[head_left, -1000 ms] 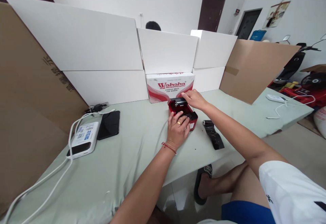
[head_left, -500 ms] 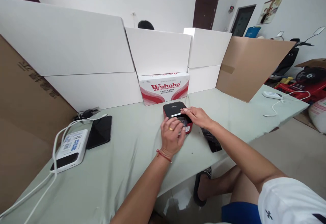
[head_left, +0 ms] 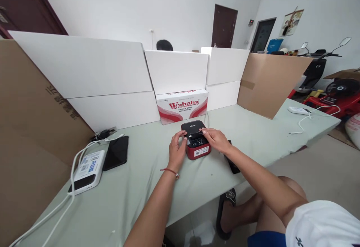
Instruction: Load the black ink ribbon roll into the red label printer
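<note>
Shifted from the front of the red device (head_left: 197, 142) to its left edge: left hand (head_left: 177, 150), unclenched — at its right edge, right hand (head_left: 217, 140), grip impossible to tell.

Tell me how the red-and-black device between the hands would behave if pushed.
The red-and-black device looks stiff, judging by its straight, hard-looking walls. It probably wouldn't tip or roll, being squat, squarish and flat on the table covering, whose wrinkles suggest it might bunch up.

Red boxy device (head_left: 197, 142), black lid (head_left: 192, 126) down, label (head_left: 201, 151) on near side, upright on table (head_left: 140, 190).
</note>
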Tool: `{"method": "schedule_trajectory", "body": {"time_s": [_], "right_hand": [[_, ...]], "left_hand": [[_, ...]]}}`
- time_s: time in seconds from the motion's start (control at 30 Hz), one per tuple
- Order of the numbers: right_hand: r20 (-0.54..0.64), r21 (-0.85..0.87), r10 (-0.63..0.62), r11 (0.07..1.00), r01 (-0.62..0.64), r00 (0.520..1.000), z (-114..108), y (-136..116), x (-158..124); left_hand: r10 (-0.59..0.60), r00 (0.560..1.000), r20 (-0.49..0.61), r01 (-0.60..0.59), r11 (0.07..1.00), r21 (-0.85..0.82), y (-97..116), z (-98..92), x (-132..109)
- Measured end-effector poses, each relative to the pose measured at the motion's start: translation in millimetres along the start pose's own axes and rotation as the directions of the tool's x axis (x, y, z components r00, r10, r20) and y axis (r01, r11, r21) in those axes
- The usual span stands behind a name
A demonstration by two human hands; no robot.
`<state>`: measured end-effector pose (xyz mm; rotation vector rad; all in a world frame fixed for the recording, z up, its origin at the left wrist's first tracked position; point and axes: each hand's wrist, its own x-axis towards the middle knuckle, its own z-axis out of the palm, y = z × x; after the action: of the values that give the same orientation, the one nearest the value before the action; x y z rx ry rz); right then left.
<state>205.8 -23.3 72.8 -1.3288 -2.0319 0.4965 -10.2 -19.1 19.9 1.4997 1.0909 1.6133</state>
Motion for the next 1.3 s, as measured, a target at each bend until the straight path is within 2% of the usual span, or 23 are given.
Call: {"method": "schedule_trajectory", "body": {"time_s": [0.13,0.27,0.33,0.4,0.47,0.53,0.67,0.8,0.87,1.03,1.17,1.3], "right_hand": [[-0.038,0.054,0.063,0.997,-0.061,0.997,1,-3,5],[-0.044,0.167,0.090,0.983,-0.081,0.995,-2,-14,5],[-0.031,0.213,0.026,0.977,-0.019,0.999,-4,-21,-3],[-0.011,0.229,-0.091,0.969,0.091,0.996,-4,-25,-14],[0.011,0.211,-0.208,0.957,0.201,0.978,-3,-24,-26],[0.021,0.175,-0.272,0.948,0.264,0.962,0,-20,-36],[0.007,0.118,-0.301,0.947,0.298,0.954,4,-13,-45],[0.023,0.115,-0.298,0.949,0.294,0.954,-2,-19,-35],[0.068,0.055,-0.265,0.964,0.262,0.962,-9,-27,-26],[0.220,-0.240,-0.116,0.956,0.169,0.969,-26,-55,-7],[0.301,-0.517,0.064,0.849,0.106,0.952,-32,-71,23],[0.401,-0.656,0.234,0.749,0.099,0.886,-19,-73,72]], "left_hand": [[-0.044,0.999,0.026,0.046,0.998,-0.049,-1,-0.2,8],[-0.115,0.993,0.016,0.116,0.979,-0.169,-12,2.5,9],[-0.171,0.985,0.014,0.170,0.957,-0.233,-19,5.1,7],[-0.228,0.973,0.035,0.228,0.930,-0.289,-27,7.7,5],[-0.263,0.963,0.065,0.269,0.903,-0.334,-32,9.4,5],[-0.275,0.957,0.090,0.288,0.886,-0.364,-35,9.0,6],[-0.253,0.955,0.152,0.293,0.874,-0.388,-34,3.1,11],[-0.259,0.944,0.204,0.321,0.862,-0.393,-33,-1.4,13],[-0.246,0.943,0.223,0.318,0.860,-0.400,-33,-2.0,13],[-0.161,0.943,0.290,0.281,0.852,-0.441,-30,-1.2,11],[-0.123,0.954,0.272,0.236,0.869,-0.435,-31,0.8,10],[-0.132,0.957,0.257,0.231,0.884,-0.406,-34,1.6,9]]}}
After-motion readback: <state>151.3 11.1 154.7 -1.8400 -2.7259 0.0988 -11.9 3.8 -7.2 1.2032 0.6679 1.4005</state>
